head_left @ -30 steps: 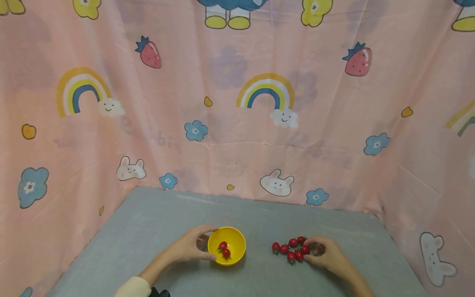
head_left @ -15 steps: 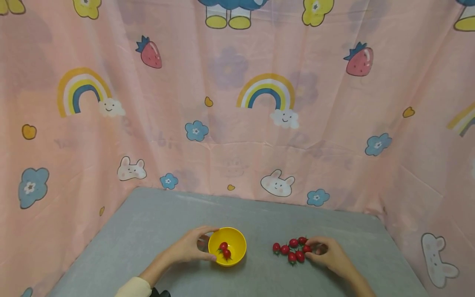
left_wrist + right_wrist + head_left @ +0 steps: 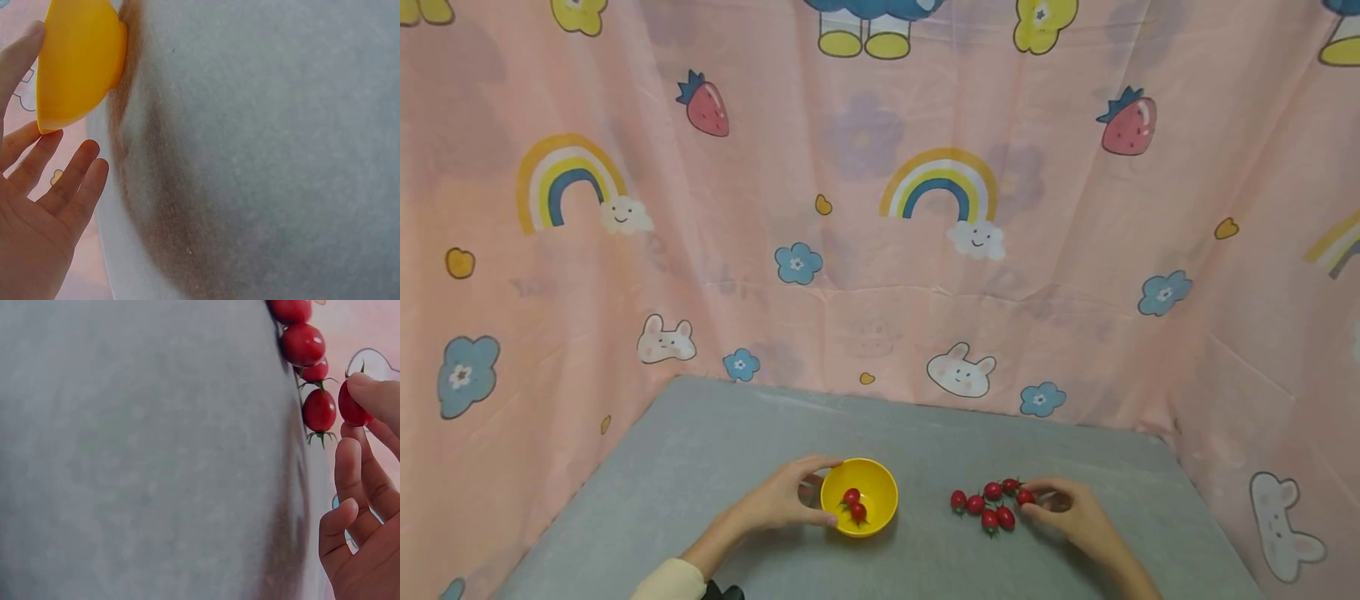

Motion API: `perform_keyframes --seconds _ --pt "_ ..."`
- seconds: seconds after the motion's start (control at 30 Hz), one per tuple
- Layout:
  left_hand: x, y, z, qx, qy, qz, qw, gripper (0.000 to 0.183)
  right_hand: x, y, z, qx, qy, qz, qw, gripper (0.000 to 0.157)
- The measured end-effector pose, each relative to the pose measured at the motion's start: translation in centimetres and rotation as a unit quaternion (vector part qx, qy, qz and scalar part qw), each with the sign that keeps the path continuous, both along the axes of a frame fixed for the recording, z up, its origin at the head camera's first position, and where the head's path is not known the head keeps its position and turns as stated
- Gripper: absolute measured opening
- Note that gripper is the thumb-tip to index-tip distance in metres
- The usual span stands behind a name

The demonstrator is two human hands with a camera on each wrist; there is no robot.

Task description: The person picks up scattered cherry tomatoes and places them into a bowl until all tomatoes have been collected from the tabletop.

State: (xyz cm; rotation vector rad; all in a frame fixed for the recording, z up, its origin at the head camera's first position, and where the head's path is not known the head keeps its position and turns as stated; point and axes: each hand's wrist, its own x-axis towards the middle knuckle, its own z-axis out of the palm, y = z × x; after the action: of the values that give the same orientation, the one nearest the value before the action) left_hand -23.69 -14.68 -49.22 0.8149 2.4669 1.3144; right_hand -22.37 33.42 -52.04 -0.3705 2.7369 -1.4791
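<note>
In the head view a small yellow bowl (image 3: pixel 880 490) stands on the grey table, with two red cherry tomatoes (image 3: pixel 854 505) inside. My left hand (image 3: pixel 786 498) holds the bowl at its left side, thumb on the near rim and a finger on the far rim; the other fingers spread free in the left wrist view. Right of the bowl lies a loose group of cherry tomatoes (image 3: pixel 990 520) with green stems. At that group's right edge, my right hand (image 3: pixel 1075 515) pinches one cherry tomato (image 3: pixel 352 406) between thumb and finger, raised above the tabletop in the right wrist view.
The grey table (image 3: pixel 760 425) backs onto a pink curtain (image 3: pixel 880 325) printed with rainbows, rabbits and flowers, which also hangs along both sides. Something small and black (image 3: pixel 724 592) shows beside the left sleeve at the bottom edge.
My right hand has drawn slightly right and up, bringing the pinched tomato away from the group. The left hand and bowl stay in place.
</note>
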Motion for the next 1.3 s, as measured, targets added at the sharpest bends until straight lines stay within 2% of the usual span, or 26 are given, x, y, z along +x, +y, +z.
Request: perform_keyframes --seconds 0.2,0.4,0.87,1.3 --pt "0.0 0.0 0.0 -0.005 -0.005 0.003 1.0 0.071 0.2 -0.5 0.5 -0.012 -0.004 -0.027 1.0 0.032" --pt "0.0 -0.1 -0.2 0.001 -0.006 0.001 1.0 0.07 0.4 -1.1 0.8 -0.02 0.011 -0.046 0.999 0.031" --pt "-0.1 -0.1 -0.2 0.0 -0.001 0.0 1.0 0.071 0.6 -2.2 1.3 -0.028 0.021 -0.068 0.997 0.03" --pt "-0.1 -0.1 -0.1 0.0 0.002 -0.005 1.0 0.071 0.2 -4.5 1.7 -0.08 0.019 -0.026 0.996 0.028"
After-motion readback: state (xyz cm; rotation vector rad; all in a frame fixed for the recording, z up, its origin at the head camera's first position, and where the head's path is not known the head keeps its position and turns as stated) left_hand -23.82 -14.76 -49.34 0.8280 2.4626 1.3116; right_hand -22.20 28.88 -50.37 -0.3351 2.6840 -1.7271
